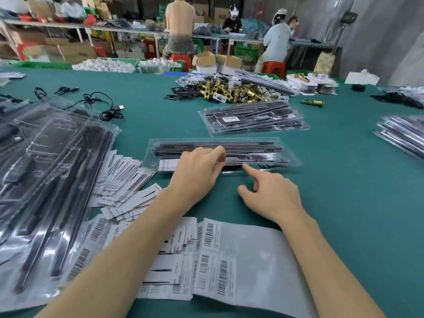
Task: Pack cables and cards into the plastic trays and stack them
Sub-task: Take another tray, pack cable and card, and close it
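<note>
While two hands (197,171) (273,193) touch it, one clear tray (263,145), two stacks (252,118) (403,136) beyond

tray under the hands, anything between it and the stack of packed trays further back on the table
Nothing visible does. Only bare green table lies between the tray and the stack of packed trays. The left hand rests on the tray.

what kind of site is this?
Likely a small packing workshop or factory floor: a long green-covered table, stacks of clear plastic blister trays, a heap of brass lock parts, and loose barcode cards.
</note>
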